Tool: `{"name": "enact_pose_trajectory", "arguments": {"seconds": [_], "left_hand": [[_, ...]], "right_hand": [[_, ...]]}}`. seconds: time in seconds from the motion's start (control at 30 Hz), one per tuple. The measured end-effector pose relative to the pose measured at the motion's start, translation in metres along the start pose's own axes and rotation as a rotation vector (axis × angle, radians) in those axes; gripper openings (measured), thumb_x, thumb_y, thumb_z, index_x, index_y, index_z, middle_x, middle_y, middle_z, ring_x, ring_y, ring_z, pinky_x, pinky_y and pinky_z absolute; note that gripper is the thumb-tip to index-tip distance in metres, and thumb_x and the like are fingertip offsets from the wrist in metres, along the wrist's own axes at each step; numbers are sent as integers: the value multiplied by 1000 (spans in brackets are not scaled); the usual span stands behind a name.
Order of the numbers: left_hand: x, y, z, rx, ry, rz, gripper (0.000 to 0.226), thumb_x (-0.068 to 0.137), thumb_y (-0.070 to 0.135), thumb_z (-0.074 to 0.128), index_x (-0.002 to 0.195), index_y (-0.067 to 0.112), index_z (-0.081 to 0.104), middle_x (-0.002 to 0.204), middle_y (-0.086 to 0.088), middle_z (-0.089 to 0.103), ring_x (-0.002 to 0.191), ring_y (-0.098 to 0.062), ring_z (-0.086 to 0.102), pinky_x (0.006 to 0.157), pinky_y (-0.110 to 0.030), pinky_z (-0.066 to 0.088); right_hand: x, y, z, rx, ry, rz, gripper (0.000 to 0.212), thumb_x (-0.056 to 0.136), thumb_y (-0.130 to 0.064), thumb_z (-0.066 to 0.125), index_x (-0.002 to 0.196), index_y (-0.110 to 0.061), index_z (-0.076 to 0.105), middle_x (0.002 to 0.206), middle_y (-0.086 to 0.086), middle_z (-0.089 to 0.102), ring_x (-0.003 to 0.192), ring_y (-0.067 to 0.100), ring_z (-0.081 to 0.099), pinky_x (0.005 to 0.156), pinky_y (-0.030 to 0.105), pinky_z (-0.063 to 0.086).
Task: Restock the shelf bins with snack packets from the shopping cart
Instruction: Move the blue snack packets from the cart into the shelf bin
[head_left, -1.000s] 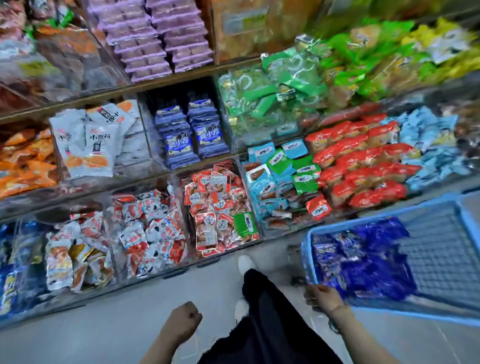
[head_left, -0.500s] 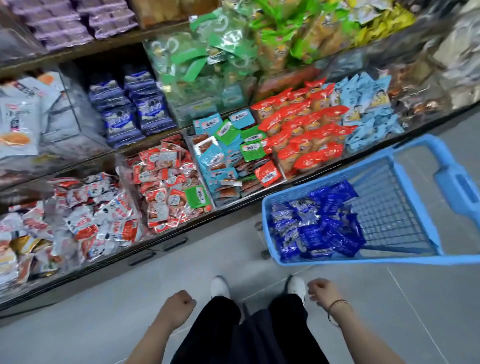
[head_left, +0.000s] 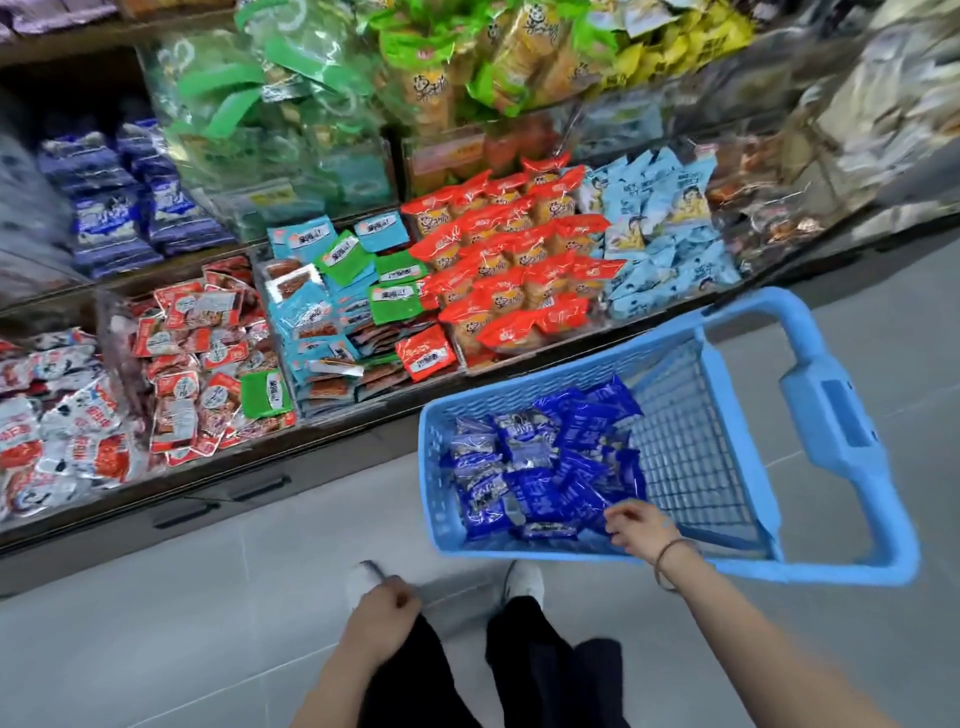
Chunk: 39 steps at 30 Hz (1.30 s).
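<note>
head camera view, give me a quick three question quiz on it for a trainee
1. True or false: the right hand reaches over the rim of the blue plastic shopping cart to the shiny dark blue snack packets piled inside.
2. The left hand is: A) on the cart handle, B) curled in a fist over the grey floor, holding nothing, C) inside a shelf bin.
3. What colour are the packets in the bin just right of the red-topped orange packets?
Key: 1 true; 2 B; 3 light blue packets.
</note>
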<state>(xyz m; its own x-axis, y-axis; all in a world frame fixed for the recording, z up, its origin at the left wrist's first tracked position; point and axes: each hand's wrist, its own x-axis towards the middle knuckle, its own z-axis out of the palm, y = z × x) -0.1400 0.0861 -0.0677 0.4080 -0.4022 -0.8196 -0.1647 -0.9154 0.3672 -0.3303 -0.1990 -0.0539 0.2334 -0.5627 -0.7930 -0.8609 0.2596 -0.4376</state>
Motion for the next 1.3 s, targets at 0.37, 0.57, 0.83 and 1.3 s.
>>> {"name": "enact_pose_trajectory", "arguments": {"seconds": [0.37, 0.57, 0.83, 1.3], "left_hand": [[100, 36, 39, -237, 249, -119, 22, 97, 31, 49, 102, 10, 43, 110, -20, 63, 101, -35, 61, 73, -34, 41], [127, 21, 51, -414, 325, -147, 25, 96, 25, 50, 115, 12, 59, 98, -12, 65, 89, -31, 61, 74, -33, 45], [131, 15, 54, -452, 332, -90, 9, 96, 27, 48, 104, 26, 54, 97, -4, 64, 90, -29, 62, 80, -37, 51], [82, 58, 24, -580, 594, 184, 17, 87, 4, 60, 98, 16, 60, 97, 2, 64, 86, -7, 59, 68, -24, 49]], "right_hand": [[89, 9, 43, -384, -169, 151, 22, 98, -23, 37, 91, -8, 52, 106, 20, 57, 97, 27, 56, 72, 27, 36], [119, 14, 82, -541, -184, 237, 40, 89, -34, 54, 115, -3, 59, 118, 15, 60, 106, 28, 58, 79, 28, 42], [131, 14, 90, -564, -244, 300, 49, 88, -45, 54, 116, -5, 59, 118, 13, 61, 102, 27, 58, 80, 29, 40], [75, -9, 56, 494, -351, -15, 30, 82, 12, 58, 101, -11, 57, 87, 3, 46, 77, 12, 53, 73, 24, 52]]}}
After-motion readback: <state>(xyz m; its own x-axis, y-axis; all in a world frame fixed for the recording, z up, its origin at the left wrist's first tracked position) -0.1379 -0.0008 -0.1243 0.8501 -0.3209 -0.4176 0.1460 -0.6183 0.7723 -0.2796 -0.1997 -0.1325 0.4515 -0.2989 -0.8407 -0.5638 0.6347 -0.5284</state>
